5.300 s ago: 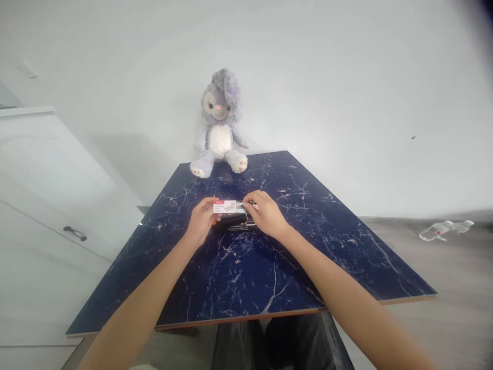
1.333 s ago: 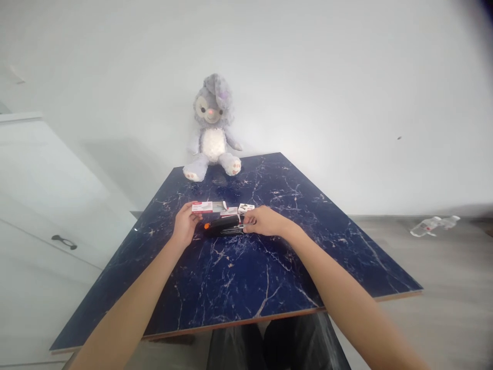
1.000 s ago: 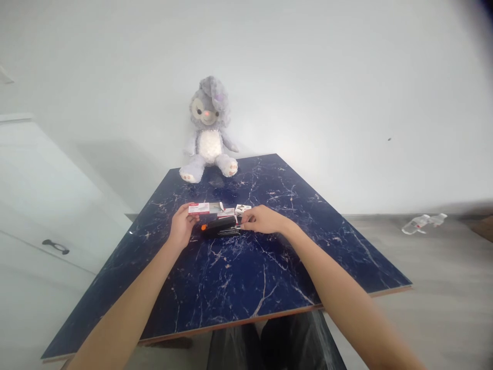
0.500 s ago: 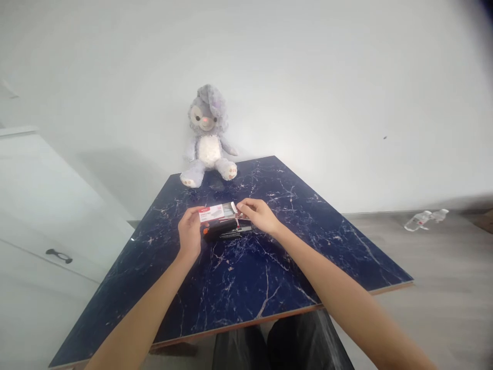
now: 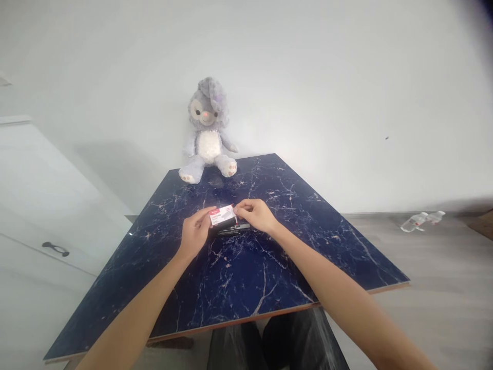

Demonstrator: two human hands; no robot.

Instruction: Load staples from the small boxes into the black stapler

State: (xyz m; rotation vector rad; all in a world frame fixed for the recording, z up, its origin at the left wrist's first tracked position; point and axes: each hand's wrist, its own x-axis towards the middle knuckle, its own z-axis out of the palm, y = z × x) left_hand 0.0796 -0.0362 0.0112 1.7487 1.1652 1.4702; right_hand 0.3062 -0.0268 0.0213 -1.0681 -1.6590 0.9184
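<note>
We held the small white-and-red box [image 5: 222,215] in our left hand [image 5: 195,234], its thumb and fingers closed on the left end. The thumb and forefinger of our right hand [image 5: 257,215] were drawn close together at the box's right end; whether they pinched it, we could not tell. The box partly hid the black stapler [image 5: 229,230] on the blue table [image 5: 231,293]. On the far side sat a grey plush toy [image 5: 208,146].
</note>
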